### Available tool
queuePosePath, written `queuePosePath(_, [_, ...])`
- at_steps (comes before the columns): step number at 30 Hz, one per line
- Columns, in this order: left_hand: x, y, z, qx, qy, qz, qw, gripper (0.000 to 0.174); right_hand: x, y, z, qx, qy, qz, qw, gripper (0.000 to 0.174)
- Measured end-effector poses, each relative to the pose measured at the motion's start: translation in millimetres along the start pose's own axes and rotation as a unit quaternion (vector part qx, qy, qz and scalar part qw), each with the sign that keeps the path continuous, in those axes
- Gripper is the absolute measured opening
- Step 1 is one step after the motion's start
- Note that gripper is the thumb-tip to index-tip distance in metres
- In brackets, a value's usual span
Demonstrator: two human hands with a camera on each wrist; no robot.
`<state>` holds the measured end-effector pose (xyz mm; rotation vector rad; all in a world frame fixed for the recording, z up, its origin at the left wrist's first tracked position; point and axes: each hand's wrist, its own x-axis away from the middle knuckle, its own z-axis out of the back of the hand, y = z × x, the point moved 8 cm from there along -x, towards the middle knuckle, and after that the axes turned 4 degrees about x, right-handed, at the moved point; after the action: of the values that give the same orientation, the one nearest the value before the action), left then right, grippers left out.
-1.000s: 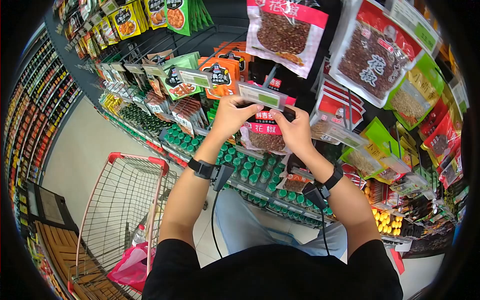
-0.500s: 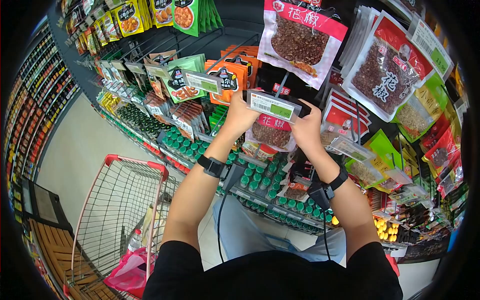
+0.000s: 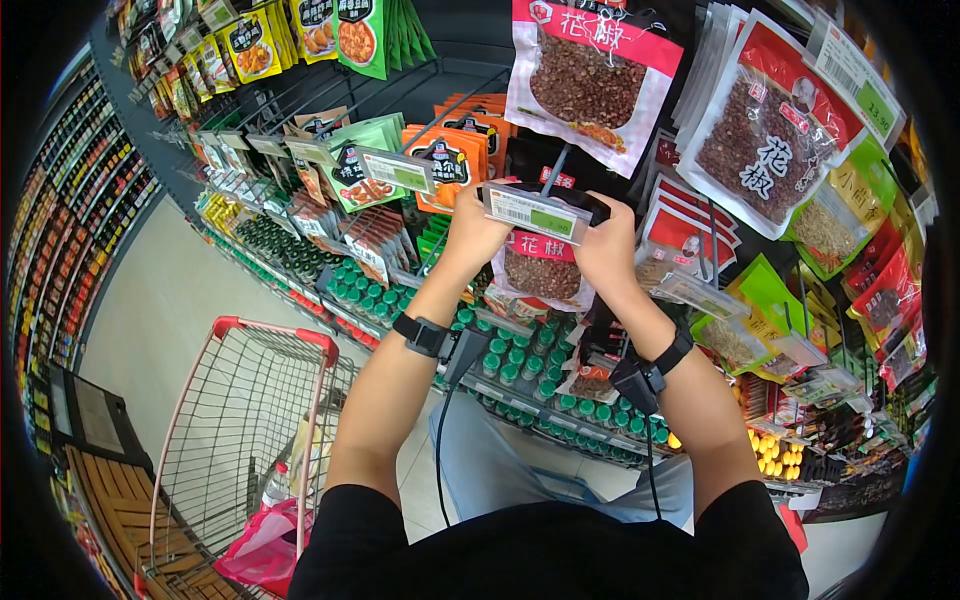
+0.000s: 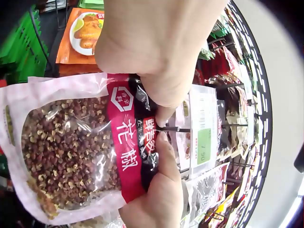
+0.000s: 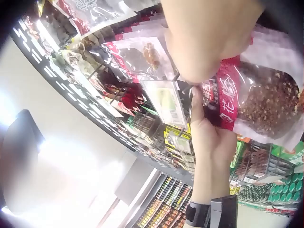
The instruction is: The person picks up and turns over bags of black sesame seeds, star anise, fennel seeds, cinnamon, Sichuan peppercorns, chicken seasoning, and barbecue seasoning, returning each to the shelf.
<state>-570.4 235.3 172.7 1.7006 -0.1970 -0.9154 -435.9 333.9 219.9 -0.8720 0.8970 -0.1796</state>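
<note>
A clear-fronted packet of Sichuan peppercorns (image 4: pixel 71 147) with a pink and black header hangs at a metal hook (image 3: pixel 556 168), low behind a price tag (image 3: pixel 535 213). My left hand (image 3: pixel 478 230) grips one upper corner of the packet and my right hand (image 3: pixel 608 248) the other. In the left wrist view, the thumbs (image 4: pixel 166 152) press on the black header, close to each other beside the hook rod. From the head, the tag hides the thumbs and the packet's top edge. More packets of the same kind hang behind it in the right wrist view.
Larger peppercorn packets (image 3: pixel 590 85) hang just above the hands, with another bag (image 3: pixel 765 130) to the right. Orange seasoning sachets (image 3: pixel 445 165) hang at the left. Green-capped jars (image 3: pixel 515 355) fill the shelf below. A wire shopping cart (image 3: pixel 230 400) stands at the left.
The hands have shifted slightly to the right and spread a little apart in the head view. The thumbs, earlier visible on the packet below the tag, are now behind the tag.
</note>
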Motion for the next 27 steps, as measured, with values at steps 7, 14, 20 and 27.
queuePosePath(7, [-19.1,10.9,-12.7,-0.036,0.009,-0.062,0.997,0.014,-2.4,48.8,0.6,0.028,0.043,-0.030,0.998,0.016])
queuePosePath(14, [14.9,-6.2,44.1,-0.135,0.263,-0.160,0.942,0.033,66.7,-0.3,36.1,0.083,0.082,0.059,0.991,0.050])
queuePosePath(20, [5.7,-9.0,57.2,-0.242,0.297,-0.120,0.916,0.046,107.3,4.4,36.0,-0.034,0.004,0.058,0.998,0.024])
queuePosePath(27, [31.2,0.8,77.0,-0.276,0.310,-0.214,0.884,0.014,132.4,8.0,49.8,-0.074,-0.053,0.033,0.995,0.012])
